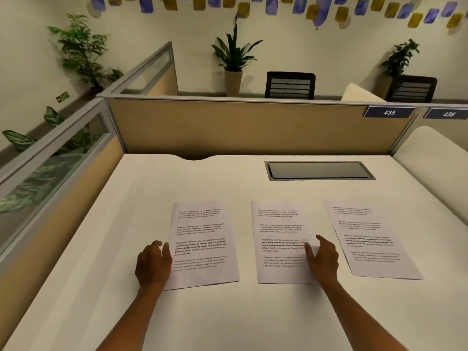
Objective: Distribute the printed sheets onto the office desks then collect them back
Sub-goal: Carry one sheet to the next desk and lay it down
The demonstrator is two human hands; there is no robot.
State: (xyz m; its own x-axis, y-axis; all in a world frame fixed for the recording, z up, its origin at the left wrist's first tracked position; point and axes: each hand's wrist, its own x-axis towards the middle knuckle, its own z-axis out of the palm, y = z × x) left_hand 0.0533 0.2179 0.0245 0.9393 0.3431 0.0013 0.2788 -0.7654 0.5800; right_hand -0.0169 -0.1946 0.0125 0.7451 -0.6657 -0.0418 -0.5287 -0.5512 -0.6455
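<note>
Hands (153,264) (323,259) on two desk sheets (202,244) (281,241)

Cream wall (291,36) carried blue and yellow decals (314,11). Tan fabric partition (248,127) stood behind; three potted green plants (234,54) and two black mesh-backed chairs (290,85) beyond it.

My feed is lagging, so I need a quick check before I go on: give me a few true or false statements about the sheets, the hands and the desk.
1. Three printed sheets lie on the desk. True: left sheet, middle sheet, right sheet.
2. The left hand is at the left sheet's left edge. True.
3. The right hand rests on the right sheet. False: it is on the middle sheet.
4. The sheets are stacked. False: they lie side by side, apart.
5. The divider sign reads 435. True.
</note>
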